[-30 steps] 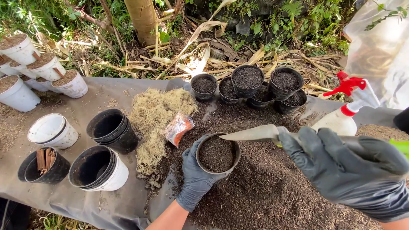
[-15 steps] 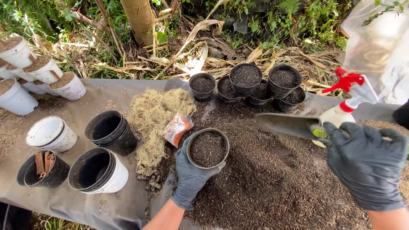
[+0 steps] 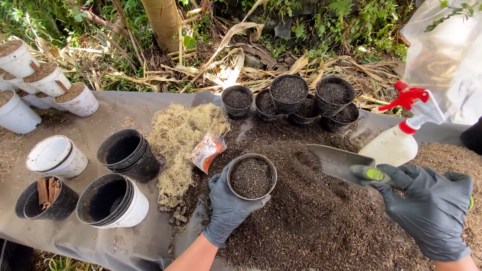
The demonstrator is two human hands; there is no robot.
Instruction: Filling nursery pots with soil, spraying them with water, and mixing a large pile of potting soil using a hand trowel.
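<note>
Two gloved hands at work: left hand (image 3: pixel 228 203) grips soil-filled black pot (image 3: pixel 251 176) above soil heap (image 3: pixel 321 221); right hand (image 3: pixel 432 211), closed on trowel (image 3: pixel 336 161), has lowered its blade right of pot, emptied.

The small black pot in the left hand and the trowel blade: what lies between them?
Head view: only loose dark soil lies between the pot and the trowel blade.

Sunlit grey ground sheet (image 3: pixel 100 108) before dry leaves (image 3: pixel 241 60) and greenery (image 3: pixel 361 20).
</note>
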